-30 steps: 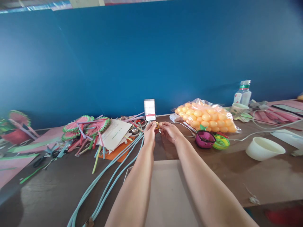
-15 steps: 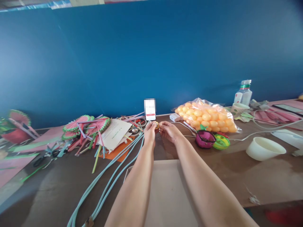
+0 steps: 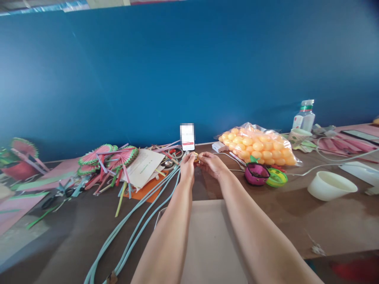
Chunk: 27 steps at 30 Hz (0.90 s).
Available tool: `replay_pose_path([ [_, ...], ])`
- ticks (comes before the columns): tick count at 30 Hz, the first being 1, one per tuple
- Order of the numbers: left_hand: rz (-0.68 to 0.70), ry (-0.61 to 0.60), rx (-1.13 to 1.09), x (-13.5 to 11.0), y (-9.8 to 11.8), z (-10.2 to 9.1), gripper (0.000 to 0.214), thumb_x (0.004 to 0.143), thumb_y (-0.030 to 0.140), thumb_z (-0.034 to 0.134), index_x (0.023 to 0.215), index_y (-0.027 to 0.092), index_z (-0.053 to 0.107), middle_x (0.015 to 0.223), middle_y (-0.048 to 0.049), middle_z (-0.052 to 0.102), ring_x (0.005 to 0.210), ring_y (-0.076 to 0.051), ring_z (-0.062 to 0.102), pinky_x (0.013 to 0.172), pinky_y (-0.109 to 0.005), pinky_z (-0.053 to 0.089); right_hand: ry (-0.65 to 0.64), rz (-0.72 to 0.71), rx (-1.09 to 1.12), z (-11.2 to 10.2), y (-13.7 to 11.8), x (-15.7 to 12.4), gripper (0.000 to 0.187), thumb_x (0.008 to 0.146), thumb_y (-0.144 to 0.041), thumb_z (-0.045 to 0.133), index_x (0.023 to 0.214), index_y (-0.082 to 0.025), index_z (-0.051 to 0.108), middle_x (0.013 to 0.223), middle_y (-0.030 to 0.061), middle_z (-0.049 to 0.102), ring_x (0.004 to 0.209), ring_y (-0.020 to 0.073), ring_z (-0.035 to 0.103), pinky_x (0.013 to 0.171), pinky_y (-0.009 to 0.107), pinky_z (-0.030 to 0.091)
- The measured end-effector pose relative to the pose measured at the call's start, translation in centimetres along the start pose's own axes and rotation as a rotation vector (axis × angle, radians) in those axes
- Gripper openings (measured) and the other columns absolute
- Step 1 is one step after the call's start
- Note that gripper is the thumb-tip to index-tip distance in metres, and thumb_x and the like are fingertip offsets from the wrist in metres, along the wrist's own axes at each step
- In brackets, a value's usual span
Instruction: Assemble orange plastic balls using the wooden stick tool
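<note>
Both arms reach forward over the brown table (image 3: 284, 215). My left hand (image 3: 187, 166) and my right hand (image 3: 211, 163) meet near the table's back, fingers pinched together on a small orange-yellow object (image 3: 196, 157) held between them. What the object is stays too small to tell. Light blue cords (image 3: 139, 221) run from beside my left hand toward the near left edge. A beige sheet (image 3: 209, 236) lies under my forearms.
A white phone (image 3: 187, 137) leans on the blue wall. Pink and green paper fans (image 3: 118, 156), strips and papers lie left. A bag of orange balls (image 3: 258, 146), a magenta cup (image 3: 256, 174), a green ring (image 3: 276, 177), a white bowl (image 3: 331, 186) and a bottle (image 3: 304, 116) are right.
The hands have barely shifted; the fingers stay pinched on the small object. Something pale moves along the far left edge of the table.
</note>
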<state>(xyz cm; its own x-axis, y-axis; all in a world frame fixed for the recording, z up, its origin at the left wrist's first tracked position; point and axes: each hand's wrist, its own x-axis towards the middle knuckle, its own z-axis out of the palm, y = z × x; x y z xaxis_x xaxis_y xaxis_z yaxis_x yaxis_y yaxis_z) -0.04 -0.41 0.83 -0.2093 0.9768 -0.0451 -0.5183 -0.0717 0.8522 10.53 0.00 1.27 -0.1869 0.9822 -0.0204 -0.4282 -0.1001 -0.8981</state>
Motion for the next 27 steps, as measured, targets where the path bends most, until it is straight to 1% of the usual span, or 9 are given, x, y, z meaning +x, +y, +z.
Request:
replay_pose_path([
  [7, 0.045, 0.003, 0.016, 0.00, -0.08, -0.04, 0.018, 0.067, 0.026, 0.071, 0.081, 0.014, 0.071, 0.083, -0.0062, 0.068, 0.079, -0.018, 0.063, 0.074, -0.030, 0.047, 0.011, 0.018, -0.003, 0.11, 0.17, 0.12, 0.039, 0.050, -0.032, 0.088, 0.068, -0.020, 0.054, 0.057, -0.0061, 0.049, 0.061, 0.0114, 0.055, 0.064, 0.028, 0.050],
  [13, 0.016, 0.007, -0.038, 0.14, 0.04, -0.02, 0.021, 0.069, 0.026, 0.067, 0.085, 0.013, 0.071, 0.085, -0.0068, 0.068, 0.075, -0.017, 0.062, 0.068, -0.028, 0.047, 0.009, 0.006, 0.035, 0.28, 0.09, -0.01, 0.034, 0.058, -0.030, 0.086, 0.070, -0.020, 0.056, 0.060, -0.0047, 0.050, 0.059, 0.0103, 0.053, 0.063, 0.027, 0.051],
  [17, -0.003, -0.031, -0.088, 0.02, 0.21, 0.08, 0.024, 0.068, 0.027, 0.067, 0.087, 0.013, 0.070, 0.083, -0.0068, 0.068, 0.074, -0.018, 0.063, 0.067, -0.029, 0.047, 0.025, 0.007, 0.070, 0.41, 0.07, -0.06, 0.031, 0.062, -0.033, 0.084, 0.072, -0.019, 0.058, 0.061, -0.0035, 0.052, 0.057, 0.0107, 0.053, 0.062, 0.028, 0.052],
  [23, -0.009, -0.030, -0.064, -0.03, 0.06, -0.06, 0.028, 0.066, 0.028, 0.071, 0.089, 0.013, 0.070, 0.084, -0.0070, 0.068, 0.077, -0.019, 0.064, 0.067, -0.028, 0.046, 0.061, -0.011, 0.005, 0.47, 0.39, 0.05, 0.039, 0.053, -0.035, 0.089, 0.066, -0.021, 0.055, 0.058, -0.0044, 0.051, 0.060, 0.0124, 0.055, 0.062, 0.029, 0.051],
  [27, -0.028, 0.001, -0.019, 0.21, -0.28, -0.25, 0.029, 0.066, 0.028, 0.071, 0.090, 0.013, 0.070, 0.083, -0.0066, 0.067, 0.071, -0.017, 0.063, 0.064, -0.028, 0.046, 0.092, 0.002, -0.064, 0.56, 0.85, 0.32, 0.037, 0.055, -0.035, 0.087, 0.069, -0.022, 0.056, 0.058, -0.0040, 0.052, 0.060, 0.0134, 0.054, 0.062, 0.030, 0.050],
])
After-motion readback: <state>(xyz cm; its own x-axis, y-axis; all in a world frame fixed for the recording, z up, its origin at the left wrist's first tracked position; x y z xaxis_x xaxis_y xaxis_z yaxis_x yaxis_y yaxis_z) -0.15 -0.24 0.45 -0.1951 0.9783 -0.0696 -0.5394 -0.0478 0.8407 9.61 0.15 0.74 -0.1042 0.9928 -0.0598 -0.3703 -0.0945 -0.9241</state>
